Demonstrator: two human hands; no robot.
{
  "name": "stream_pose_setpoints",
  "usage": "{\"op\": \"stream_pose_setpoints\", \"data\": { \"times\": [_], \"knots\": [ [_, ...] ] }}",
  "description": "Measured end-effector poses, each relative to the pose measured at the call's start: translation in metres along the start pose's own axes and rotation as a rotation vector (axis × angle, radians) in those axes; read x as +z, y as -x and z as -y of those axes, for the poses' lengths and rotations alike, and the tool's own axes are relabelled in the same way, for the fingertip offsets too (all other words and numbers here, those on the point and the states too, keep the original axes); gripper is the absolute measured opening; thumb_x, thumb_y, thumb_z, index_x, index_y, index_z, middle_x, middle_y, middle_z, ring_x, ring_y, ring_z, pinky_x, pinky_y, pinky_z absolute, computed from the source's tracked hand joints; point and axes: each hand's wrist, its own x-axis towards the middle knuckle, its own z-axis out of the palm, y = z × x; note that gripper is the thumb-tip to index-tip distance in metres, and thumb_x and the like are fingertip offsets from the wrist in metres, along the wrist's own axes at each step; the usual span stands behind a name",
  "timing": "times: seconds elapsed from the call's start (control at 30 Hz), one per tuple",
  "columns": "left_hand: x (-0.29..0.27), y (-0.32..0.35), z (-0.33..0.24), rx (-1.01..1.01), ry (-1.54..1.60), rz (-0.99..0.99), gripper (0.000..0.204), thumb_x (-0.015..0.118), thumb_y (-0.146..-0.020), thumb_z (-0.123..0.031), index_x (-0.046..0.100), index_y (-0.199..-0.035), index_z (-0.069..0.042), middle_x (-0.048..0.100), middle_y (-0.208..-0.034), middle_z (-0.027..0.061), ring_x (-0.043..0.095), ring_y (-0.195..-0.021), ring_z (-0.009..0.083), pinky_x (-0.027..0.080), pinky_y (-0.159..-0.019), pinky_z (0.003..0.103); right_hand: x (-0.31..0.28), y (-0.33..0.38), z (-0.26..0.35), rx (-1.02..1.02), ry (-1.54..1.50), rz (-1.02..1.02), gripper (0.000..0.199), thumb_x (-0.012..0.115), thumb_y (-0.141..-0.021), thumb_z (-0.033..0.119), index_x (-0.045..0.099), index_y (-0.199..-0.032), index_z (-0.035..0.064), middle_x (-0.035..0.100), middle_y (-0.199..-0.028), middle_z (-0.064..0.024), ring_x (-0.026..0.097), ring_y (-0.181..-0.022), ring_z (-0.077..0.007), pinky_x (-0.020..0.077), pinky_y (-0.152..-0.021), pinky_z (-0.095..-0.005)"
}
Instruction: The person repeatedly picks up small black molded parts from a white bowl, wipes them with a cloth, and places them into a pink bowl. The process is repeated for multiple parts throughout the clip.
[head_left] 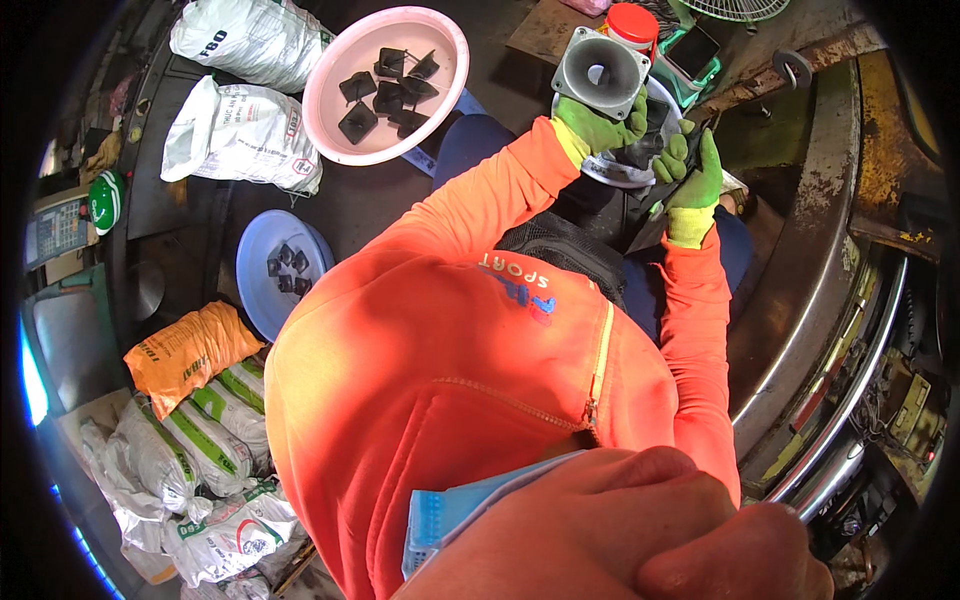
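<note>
Head view is showing the right hand [695, 185] clamping a dark tool [648, 228] just below the grey horn [600, 70], the left hand [598, 126] gripping that horn's underside, it probably being stiff, light and best held by its square rim, a red-lidded jar [632, 22] crowding behind, a pink basin [330, 70] lying left.

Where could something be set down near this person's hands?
Bare dark floor lies between the pink basin, the blue basin and the orange sleeve. Around the left hand, holding a grey horn-shaped part, and the right hand it is crowded: red-lidded jar, rusty metal rim. Sacks fill the lower left.
</note>
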Motion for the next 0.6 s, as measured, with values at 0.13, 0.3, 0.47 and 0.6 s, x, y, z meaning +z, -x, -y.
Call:
{"op": "stream_pose_setpoints", "data": {
  "times": [0.13,0.3,0.47,0.6],
  "knots": [
    [-0.006,-0.018,0.024,0.413,-0.784,-0.137,0.043,0.054,-0.086,-0.048,0.061,-0.105,-0.01,0.064,-0.094,0.0043,0.061,-0.082,0.0191,0.05,-0.069,0.035,-0.002,0.0,0.0,-0.045,0.104,-0.07,0.038,0.045,-0.098,0.039,0.058,-0.107,0.0048,0.048,-0.068,0.0012,0.036,-0.05,-0.0089,0.0281,-0.047,-0.0247],
    [0.008,-0.008,0.016,0.466,-1.008,-0.043,0.049,0.054,-0.085,-0.051,0.06,-0.113,-0.01,0.064,-0.102,0.0062,0.062,-0.085,0.0211,0.05,-0.073,0.034,0.002,0.003,0.004,-0.073,0.133,-0.03,0.037,0.047,-0.097,0.039,0.059,-0.108,0.0051,0.053,-0.07,0.001,0.039,-0.05,-0.0084,0.0296,-0.048,-0.0223],
    [0.048,0.036,-0.01,0.214,-1.119,-0.102,0.065,0.076,-0.075,-0.037,0.053,-0.128,-0.006,0.057,-0.123,0.0128,0.055,-0.112,0.0273,0.045,-0.097,0.038,0.008,0.007,0.005,-0.106,0.427,-0.142,0.033,0.054,-0.093,0.026,0.059,-0.116,0.003,0.061,-0.084,-0.0011,0.042,-0.053,-0.0045,0.03,-0.048,-0.0198],
    [0.058,0.047,-0.028,0.121,-0.916,0.0,0.061,0.08,-0.072,-0.027,0.054,-0.121,-0.001,0.057,-0.116,0.0121,0.056,-0.109,0.0232,0.043,-0.096,0.034,0.007,0.012,0.013,-0.076,0.41,-0.11,0.031,0.058,-0.089,0.015,0.06,-0.117,0.0011,0.057,-0.077,0.0034,0.038,-0.05,-0.0026,0.026,-0.045,-0.0196]
  ]
}}
